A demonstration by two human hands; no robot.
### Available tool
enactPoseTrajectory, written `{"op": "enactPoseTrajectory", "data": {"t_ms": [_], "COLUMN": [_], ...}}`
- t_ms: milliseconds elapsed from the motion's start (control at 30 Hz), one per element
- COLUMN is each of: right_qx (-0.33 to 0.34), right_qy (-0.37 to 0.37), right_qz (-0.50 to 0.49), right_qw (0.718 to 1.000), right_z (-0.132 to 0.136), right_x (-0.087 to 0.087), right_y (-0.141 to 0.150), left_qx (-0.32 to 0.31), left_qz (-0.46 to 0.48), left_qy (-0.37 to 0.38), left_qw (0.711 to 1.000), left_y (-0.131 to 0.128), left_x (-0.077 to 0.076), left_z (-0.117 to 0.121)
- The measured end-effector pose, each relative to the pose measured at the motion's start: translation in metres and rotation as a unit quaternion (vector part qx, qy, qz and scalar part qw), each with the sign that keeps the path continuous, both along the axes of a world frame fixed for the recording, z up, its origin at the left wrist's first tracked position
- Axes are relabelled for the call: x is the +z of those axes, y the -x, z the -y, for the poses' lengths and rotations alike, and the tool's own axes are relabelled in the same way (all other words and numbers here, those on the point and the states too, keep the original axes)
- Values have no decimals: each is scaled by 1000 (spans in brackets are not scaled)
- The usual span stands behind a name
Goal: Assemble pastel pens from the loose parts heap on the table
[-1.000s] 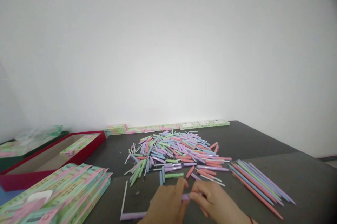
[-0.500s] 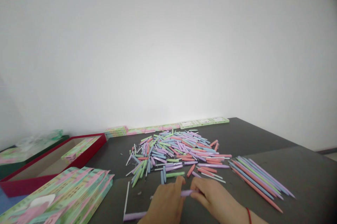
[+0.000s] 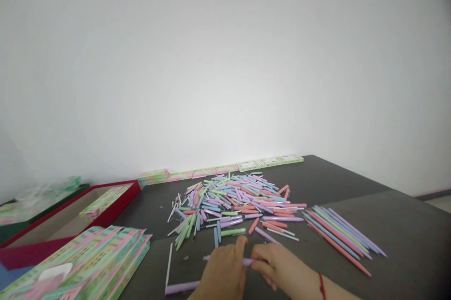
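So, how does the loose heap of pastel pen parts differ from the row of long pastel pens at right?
The heap is jumbled; the row lies roughly parallel. The heap has far more pieces than the row. Thin white rods show in the heap; none is plain in the row. Both mix purple, blue, green and coral on the dark table.

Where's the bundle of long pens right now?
Head view, right side: the bundle of long pens lies on the dark table, to the right of the loose pile and the right hand.
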State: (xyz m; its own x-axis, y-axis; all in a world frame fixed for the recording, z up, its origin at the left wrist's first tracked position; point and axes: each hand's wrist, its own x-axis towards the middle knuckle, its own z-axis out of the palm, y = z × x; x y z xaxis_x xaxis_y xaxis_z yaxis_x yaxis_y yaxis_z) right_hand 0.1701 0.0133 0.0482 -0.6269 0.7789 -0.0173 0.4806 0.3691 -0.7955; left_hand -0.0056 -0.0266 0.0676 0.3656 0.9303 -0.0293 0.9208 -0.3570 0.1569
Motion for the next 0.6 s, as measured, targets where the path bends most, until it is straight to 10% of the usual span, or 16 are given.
{"op": "enactPoseTrajectory", "data": {"t_ms": [100, 200, 400, 600], "right_qx": [2, 4, -8, 8], "right_qy": [195, 240, 15, -227], "right_qz": [-58, -77, -15, 93], "right_qw": [979, 968, 1000, 969], "right_z": [-3, -4, -8, -12], "right_x": [-8, -9, 10, 12], "right_y": [4, 5, -7, -13], "left_qx": [-1, -11, -24, -44], "left_qz": [11, 27, 68, 11], "left_qy": [1, -3, -81, -46], "left_qw": [1000, 1000, 994, 998], "left_y": [0, 2, 20, 17], "left_x": [-3, -6, 6, 21], "left_z": [-1, -1, 0, -8]}}
